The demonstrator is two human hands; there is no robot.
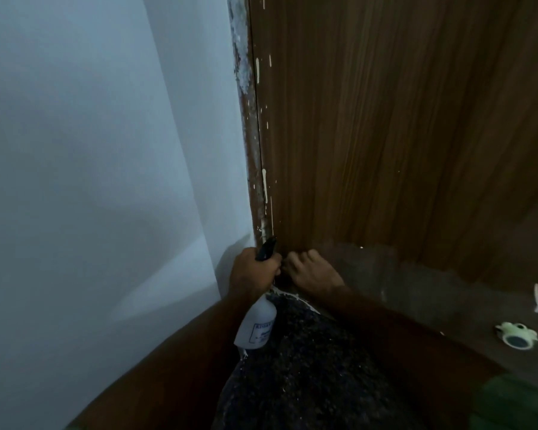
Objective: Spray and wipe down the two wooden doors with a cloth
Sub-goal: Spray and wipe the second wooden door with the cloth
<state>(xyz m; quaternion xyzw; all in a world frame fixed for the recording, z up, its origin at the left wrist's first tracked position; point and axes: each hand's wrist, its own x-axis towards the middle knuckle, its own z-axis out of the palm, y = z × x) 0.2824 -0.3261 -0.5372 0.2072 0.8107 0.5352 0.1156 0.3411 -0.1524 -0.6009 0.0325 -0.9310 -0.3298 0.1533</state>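
At door (385, 135) base, right hand (311, 271) fingers curled, cloth unseen.

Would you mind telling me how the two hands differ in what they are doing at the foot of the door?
The left hand grips the spray bottle; the right hand shows no bottle, fingers curled against the wooden door. The left sits nearer the white wall, the right further along the door. Both are low, close together.

I see my left hand (253, 274) gripping the white spray bottle (257, 324) by its black trigger head, beside my right hand (311, 273), fingers (295, 259) curled low against the wooden door (401, 135).
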